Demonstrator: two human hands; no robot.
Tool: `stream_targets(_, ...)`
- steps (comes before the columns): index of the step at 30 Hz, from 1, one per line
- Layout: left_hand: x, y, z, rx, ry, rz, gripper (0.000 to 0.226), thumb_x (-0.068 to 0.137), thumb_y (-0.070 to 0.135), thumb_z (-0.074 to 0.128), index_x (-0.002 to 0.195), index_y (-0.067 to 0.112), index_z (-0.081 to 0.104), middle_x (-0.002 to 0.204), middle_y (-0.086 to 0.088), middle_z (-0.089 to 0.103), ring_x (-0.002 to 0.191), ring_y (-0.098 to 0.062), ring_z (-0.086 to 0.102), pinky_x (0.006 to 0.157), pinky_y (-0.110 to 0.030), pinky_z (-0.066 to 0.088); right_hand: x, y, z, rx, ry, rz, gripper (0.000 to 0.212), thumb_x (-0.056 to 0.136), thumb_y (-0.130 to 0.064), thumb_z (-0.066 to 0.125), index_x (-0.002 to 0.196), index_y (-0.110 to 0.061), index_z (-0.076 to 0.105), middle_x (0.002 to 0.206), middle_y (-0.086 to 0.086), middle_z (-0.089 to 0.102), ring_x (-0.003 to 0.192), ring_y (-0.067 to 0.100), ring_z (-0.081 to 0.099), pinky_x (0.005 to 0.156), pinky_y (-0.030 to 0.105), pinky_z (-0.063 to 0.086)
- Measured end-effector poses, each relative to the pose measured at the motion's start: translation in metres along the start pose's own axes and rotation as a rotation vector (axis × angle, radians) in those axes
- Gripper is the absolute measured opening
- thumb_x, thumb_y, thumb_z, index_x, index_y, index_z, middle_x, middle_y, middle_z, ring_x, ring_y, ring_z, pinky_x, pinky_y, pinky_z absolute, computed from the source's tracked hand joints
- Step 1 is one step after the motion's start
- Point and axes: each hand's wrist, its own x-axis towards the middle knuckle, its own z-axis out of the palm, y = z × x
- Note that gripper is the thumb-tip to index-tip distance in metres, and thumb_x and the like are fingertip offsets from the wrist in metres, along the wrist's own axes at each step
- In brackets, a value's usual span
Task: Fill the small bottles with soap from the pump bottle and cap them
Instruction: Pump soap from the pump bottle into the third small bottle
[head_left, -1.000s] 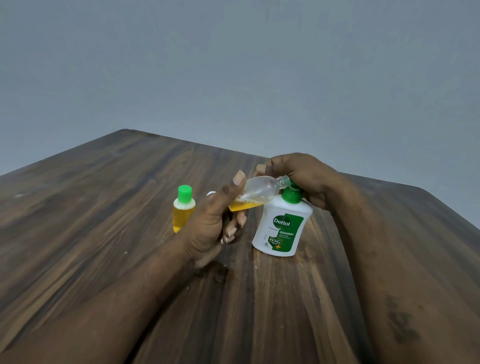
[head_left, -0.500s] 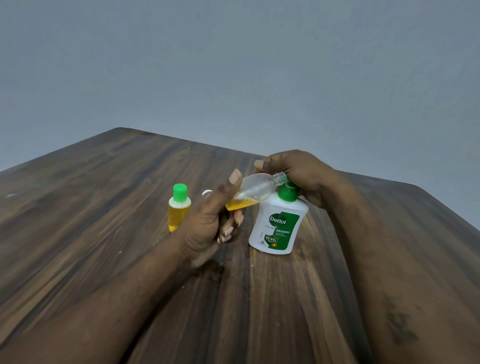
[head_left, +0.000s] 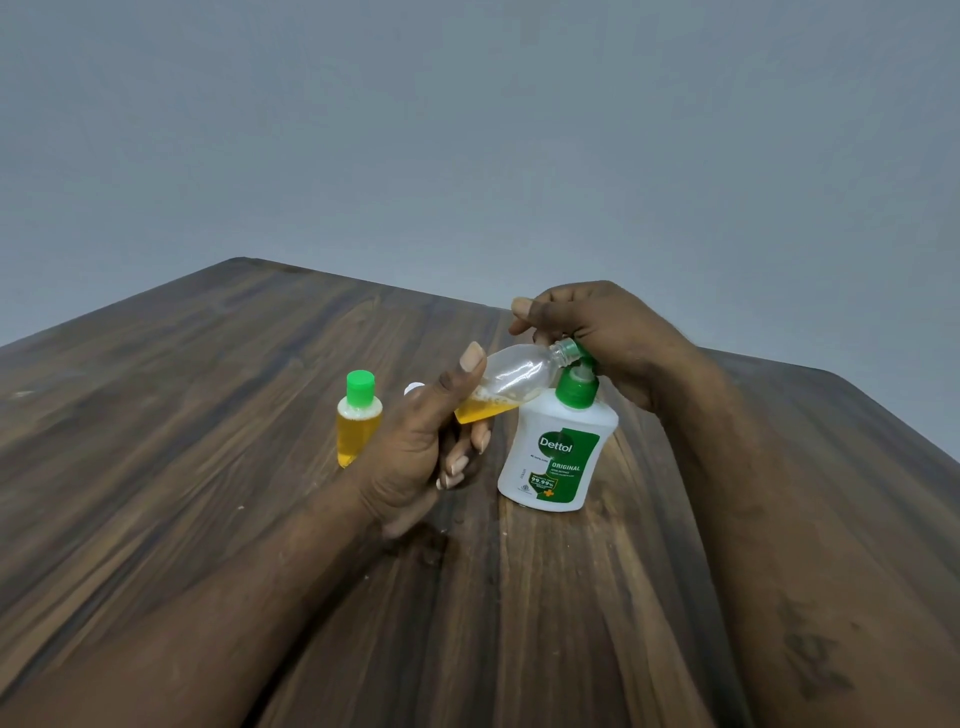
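Left grip (head_left: 415, 452) wraps base of small bottle (head_left: 514, 376), tilted nearly flat so I get open neck right at nozzle. Yellow soap pools in low end, roughly a third full by my guess. Right grip (head_left: 608, 338) curls over pump head of pump bottle (head_left: 558, 457), which stands on surface (head_left: 208, 441); placed to press down. Capped bottle (head_left: 358, 421), full, stands left, out of way. White cap (head_left: 414, 387) peeks behind left grip, probably for this one.

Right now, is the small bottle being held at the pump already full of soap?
No, the tilted small bottle in the left hand holds yellow soap only at its lower end, the rest being clear.
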Motion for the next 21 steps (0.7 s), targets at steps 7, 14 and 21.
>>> stream_targets(7, 0.0, 0.0, -0.003, 0.017, 0.022, -0.014, 0.072, 0.073, 0.078, 0.072, 0.059, 0.009, 0.055, 0.049, -0.01, 0.038, 0.037, -0.013, 0.032, 0.041, -0.022, 0.025, 0.003, 0.008, 0.008, 0.029, -0.022, 0.149, 0.023, 0.09, -0.033, 0.078, 0.075, -0.017, 0.082, 0.099, 0.009, 0.079, 0.104, 0.038, 0.071, 0.104, 0.058, 0.053)
stream_targets(14, 0.0, 0.0, 0.0, 0.002, 0.009, -0.026, 0.072, 0.071, 0.078, 0.073, 0.057, 0.009, 0.058, 0.047, -0.01, 0.035, 0.036, -0.014, 0.03, 0.041, -0.022, 0.024, 0.0, -0.004, -0.001, -0.043, 0.024, -0.027, 0.027, 0.096, -0.038, 0.072, 0.091, -0.013, 0.08, 0.072, -0.01, 0.071, 0.077, 0.012, 0.062, 0.075, 0.033, 0.048)
stream_targets(21, -0.002, 0.003, 0.001, 0.048, 0.025, -0.007, 0.074, 0.07, 0.081, 0.07, 0.055, 0.01, 0.056, 0.043, -0.008, 0.034, 0.036, -0.014, 0.03, 0.04, -0.02, 0.026, -0.002, 0.004, 0.007, 0.056, -0.024, 0.117, 0.023, 0.09, -0.033, 0.078, 0.078, -0.014, 0.082, 0.096, 0.011, 0.079, 0.089, 0.028, 0.067, 0.095, 0.052, 0.055)
